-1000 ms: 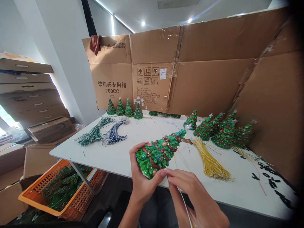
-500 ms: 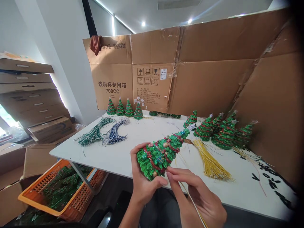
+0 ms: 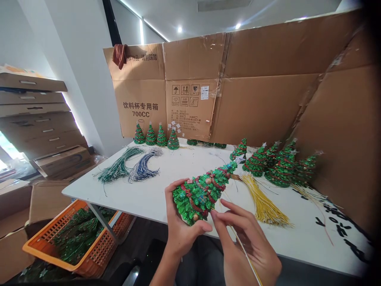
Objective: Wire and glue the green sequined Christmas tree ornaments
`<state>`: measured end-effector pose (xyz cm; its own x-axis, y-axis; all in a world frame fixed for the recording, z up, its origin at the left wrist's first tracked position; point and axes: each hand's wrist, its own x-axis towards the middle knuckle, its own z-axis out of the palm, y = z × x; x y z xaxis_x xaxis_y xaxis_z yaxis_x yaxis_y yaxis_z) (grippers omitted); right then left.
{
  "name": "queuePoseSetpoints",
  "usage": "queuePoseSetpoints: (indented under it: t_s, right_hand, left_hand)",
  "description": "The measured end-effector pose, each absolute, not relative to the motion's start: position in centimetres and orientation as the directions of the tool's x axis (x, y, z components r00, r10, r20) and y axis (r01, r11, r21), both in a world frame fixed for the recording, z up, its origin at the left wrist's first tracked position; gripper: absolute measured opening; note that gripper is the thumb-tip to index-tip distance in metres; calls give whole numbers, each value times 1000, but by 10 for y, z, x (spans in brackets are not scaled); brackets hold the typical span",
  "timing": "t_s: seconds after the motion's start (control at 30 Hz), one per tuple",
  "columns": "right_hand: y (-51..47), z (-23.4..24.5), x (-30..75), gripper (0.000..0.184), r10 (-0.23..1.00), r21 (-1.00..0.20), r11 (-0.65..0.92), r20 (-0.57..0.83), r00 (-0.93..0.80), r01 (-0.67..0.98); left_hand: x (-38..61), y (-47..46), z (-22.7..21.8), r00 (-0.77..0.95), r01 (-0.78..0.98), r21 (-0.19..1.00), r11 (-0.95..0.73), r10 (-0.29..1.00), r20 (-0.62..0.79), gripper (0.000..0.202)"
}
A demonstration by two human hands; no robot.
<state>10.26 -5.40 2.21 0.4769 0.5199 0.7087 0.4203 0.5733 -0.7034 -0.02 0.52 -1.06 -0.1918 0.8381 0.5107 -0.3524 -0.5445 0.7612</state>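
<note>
Tree: a small green Christmas tree (image 3: 202, 194) with red garlands, held in the air above the table's near edge, tilted so its star tip (image 3: 239, 159) points up and to the right.
Left hand: the left hand (image 3: 182, 234) is curved wide around the tree's broad base, fingers behind, thumb stretched along the near side.
Right hand: the right hand (image 3: 250, 238) is nearly closed at the fingertips, just beside the tree's lower edge, with a thin strand (image 3: 245, 252) between thumb and fingers; the forefinger is raised a little. Whether the fingertips touch the tree, I cannot tell.
Strand: pale yellow and white, running down past the palm.
Table: white table (image 3: 89, 190) under the work.
Right side: a yellow bundle (image 3: 264, 202) lies near a cluster of trees (image 3: 279, 167).
Left side: a green bundle (image 3: 119, 166) beside a blue bundle (image 3: 143, 167).
Behind: four trees (image 3: 151, 135) stand before a cardboard screen (image 3: 262, 103).
Floor: an orange crate (image 3: 97, 254) holds more greenery.
</note>
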Motion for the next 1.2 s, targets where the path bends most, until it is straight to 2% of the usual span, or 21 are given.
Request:
queuePoseSetpoints:
  t_s: [0.07,0.17,0.43,0.47,0.53,0.6,0.67,1.0,1.07,1.2]
  right_hand:
    - [-53,23,103,11,528,-749,531,659,536,397]
    - [-53,27,104,14,607,-813,516,569,555,270]
    - [-56,28,110,11,798,-877,477,403,448,-61]
    - [-56,27,110,11,791,-878,477,413,451,-32]
    - [-55,26,111,7,731,-855,499,503,462,141]
    - [-54,25,112,6,638,-776,519,631,442,358]
    - [-53,24,112,10,594,-715,526,696,403,460]
    - [-37,9,114,14,638,-745,576,667,385,335]
    - [-34,5,114,23,683,-792,571,604,410,215]
    - [-28,-2,120,64,770,-837,546,518,372,37]
  left_hand:
    - [0,5,-11,-186,-359,767,-531,846,499,105]
    - [1,6,-12,-170,-372,770,-518,854,492,106]
    - [4,5,-8,-173,-416,760,-499,864,473,106]
    - [4,5,-8,-176,-412,760,-502,863,475,107]
    - [3,6,-9,-180,-396,764,-508,859,479,108]
    - [2,7,-11,-181,-375,771,-515,856,484,110]
    - [0,8,-14,-181,-361,775,-519,854,487,110]
    - [-1,8,-12,-168,-363,791,-492,870,464,106]
    - [-2,8,-11,-172,-350,805,-480,877,448,105]
    - [-2,6,-8,-174,-335,825,-455,890,421,101]
